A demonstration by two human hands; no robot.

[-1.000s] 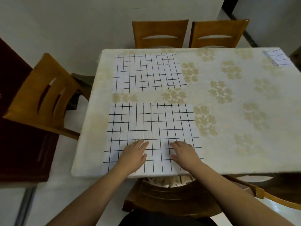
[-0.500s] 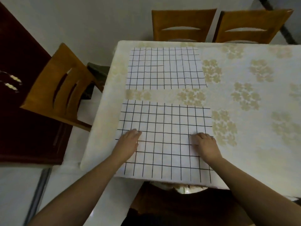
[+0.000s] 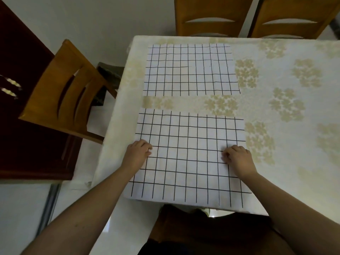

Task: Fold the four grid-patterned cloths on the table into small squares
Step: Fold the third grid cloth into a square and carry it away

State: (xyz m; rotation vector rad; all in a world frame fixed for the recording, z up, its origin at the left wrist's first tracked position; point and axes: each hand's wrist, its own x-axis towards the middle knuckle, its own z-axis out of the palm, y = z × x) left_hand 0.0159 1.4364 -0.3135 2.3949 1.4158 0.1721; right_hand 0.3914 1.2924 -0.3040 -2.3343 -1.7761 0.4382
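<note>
The left hand (image 3: pixel 136 155) and right hand (image 3: pixel 238 158), fingers curled, rest on the side edges of the near grid cloth (image 3: pixel 189 157), low in frame; whether either pinches it is unclear. 1 more grid cloth (image 3: pixel 191 69) lies flat above.

Two bare forearms, no sleeves, dark garment (image 3: pixel 211 249) at the torso

Both wooden slat-back chairs (image 3: pixel 213 17) beyond the table are cut off by the top edge. The cream floral tablecloth (image 3: pixel 294 162) runs off the right edge.
</note>
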